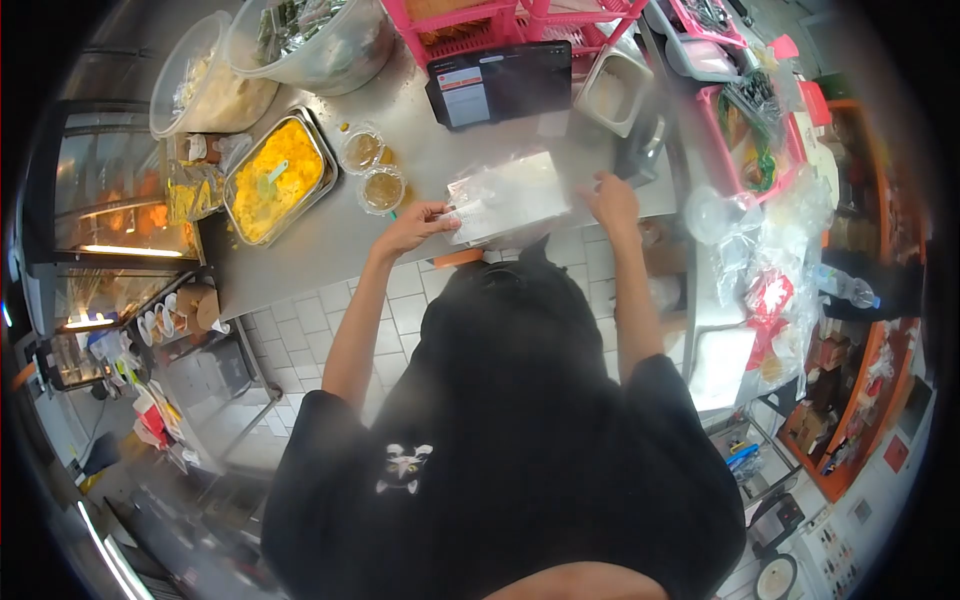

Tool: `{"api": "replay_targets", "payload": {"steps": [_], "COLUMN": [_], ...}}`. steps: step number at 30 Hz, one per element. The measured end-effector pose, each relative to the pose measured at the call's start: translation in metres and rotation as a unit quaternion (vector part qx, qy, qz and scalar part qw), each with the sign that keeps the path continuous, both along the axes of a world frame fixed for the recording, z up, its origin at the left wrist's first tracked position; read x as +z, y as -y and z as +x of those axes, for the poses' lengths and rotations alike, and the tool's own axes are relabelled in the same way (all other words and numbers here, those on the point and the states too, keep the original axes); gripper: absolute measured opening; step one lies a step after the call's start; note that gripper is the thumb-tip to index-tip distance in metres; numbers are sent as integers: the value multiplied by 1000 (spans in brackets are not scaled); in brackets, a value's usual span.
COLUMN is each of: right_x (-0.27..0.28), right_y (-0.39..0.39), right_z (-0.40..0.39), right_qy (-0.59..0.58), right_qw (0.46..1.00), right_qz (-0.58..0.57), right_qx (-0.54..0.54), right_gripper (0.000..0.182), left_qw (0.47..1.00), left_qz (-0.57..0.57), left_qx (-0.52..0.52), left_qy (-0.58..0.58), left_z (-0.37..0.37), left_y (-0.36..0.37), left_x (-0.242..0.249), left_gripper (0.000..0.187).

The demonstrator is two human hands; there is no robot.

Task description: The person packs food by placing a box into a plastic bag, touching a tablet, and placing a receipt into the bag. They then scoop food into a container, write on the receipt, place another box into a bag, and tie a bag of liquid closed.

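My left hand pinches the left end of a white, flat packet with clear plastic around it, at the front edge of the steel counter. Right of the packet, my right hand is raised near the counter edge, fingers bent and apart from the packet; whether they hold anything is too small to tell. Two clear cups of brown liquid stand left of the packet. Beyond my right hand lies a dark, shiny object that I cannot make out.
A metal tray of yellow food and large plastic tubs stand at the left. A tablet leans before pink baskets. Near it is a metal container. Plastic bags cover the right counter.
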State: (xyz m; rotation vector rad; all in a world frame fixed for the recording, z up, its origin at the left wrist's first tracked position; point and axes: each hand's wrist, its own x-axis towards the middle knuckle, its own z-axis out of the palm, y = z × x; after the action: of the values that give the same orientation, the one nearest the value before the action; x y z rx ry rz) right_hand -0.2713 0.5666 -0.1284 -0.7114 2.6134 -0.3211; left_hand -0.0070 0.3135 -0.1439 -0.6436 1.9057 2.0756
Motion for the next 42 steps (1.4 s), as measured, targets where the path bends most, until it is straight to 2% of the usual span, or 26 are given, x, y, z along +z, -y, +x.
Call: {"api": "replay_targets", "payload": {"steps": [1, 2, 3, 4, 6, 9, 10, 11, 13, 14, 15, 16, 17, 19, 23, 25, 26, 28, 29, 31, 35, 37, 38, 40, 41, 42], "right_x": [-7, -12, -19, -29, -39, -4, 11, 17, -13, -19, -22, -23, -22, -22, -10, 5, 2, -14, -14, -11, -47, -49, -50, -45, -59, -87], "right_y": [-4, -9, -12, -8, 6, 2, 1, -4, -28, -39, -47, -52, -54, -54, -44, -29, -30, -31, -31, -25, -24, -20, -21, -34, -42, -57], "right_z": [7, 18, 27, 39, 63, 19, 7, -4, -48, -68, -86, -94, -94, -97, -96, -86, -84, -86, -76, -41, -6, -6, -10, -22, -34, -40], "right_qy": [0, 135, 267, 270, 162, 225, 64, -99, -400, -401, -134, 143, 142, 261, 326, 266, 265, 300, 297, 218, 165, 168, 166, 186, 179, 181], "right_qw": [1000, 983, 934, 933, 904, 883, 911, 914, 872, 871, 901, 850, 851, 805, 766, 821, 820, 757, 758, 655, 646, 693, 690, 783, 781, 874], "right_qz": [-2, -110, -213, -213, -381, -359, -337, -303, -170, -166, -230, -275, -276, -300, -317, -235, -236, -353, -354, -546, -584, -477, -479, -382, -389, -231], "right_qx": [-2, -52, -101, -106, -111, -200, -229, -251, -226, -229, -343, -425, -424, -441, -454, -447, -450, -461, -460, -475, -464, -514, -517, -455, -454, -388], "right_gripper": [45, 50, 54, 54, 54, 49, 50, 51, 47, 47, 44, 41, 41, 41, 39, 31, 31, 26, 26, 23, 20, 20, 20, 23, 23, 23], "left_qw": [1000, 1000, 1000, 999, 999, 999, 999, 999, 999, 999, 1000, 997, 996, 998, 997, 997, 997, 997, 997, 997, 996, 995, 995, 996, 996, 994], "left_qz": [-7, -9, 0, 12, 17, 35, 47, 47, 31, 33, -11, -56, -55, -48, -43, -25, -24, -14, -14, -35, -27, -35, -36, -6, -8, 15], "left_qx": [1, 0, 15, 27, 17, 8, 14, 3, -7, -12, 4, 22, 22, 16, 30, 35, 31, 29, 29, 22, 15, 11, 6, 16, 11, 31], "left_qy": [-3, -3, 7, 21, 21, 16, 9, 11, 14, 15, -21, -58, -60, -31, -64, -64, -65, -67, -71, -69, -83, -89, -90, -85, -93, -104], "left_z": [1, -1, -1, 0, 0, -1, -4, -11, -26, -34, -41, -45, -46, -52, -53, -53, -52, -54, -54, -53, -54, -54, -55, -55, -62, -63], "left_y": [3, 3, -3, -10, -15, -34, -41, -49, -72, -83, -94, -100, -103, -104, -105, -105, -105, -105, -105, -102, -100, -99, -97, -98, -95, -94], "left_x": [-8, -6, -4, -1, -3, -35, -45, -43, -34, -27, -19, -15, -19, -26, -26, -27, -24, -19, -19, -22, -24, -24, -24, -24, -26, -31], "left_gripper": [27, 27, 27, 27, 27, 25, 23, 23, 29, 29, 30, 30, 30, 32, 33, 34, 34, 34, 34, 34, 33, 31, 31, 29, 29, 27]}}
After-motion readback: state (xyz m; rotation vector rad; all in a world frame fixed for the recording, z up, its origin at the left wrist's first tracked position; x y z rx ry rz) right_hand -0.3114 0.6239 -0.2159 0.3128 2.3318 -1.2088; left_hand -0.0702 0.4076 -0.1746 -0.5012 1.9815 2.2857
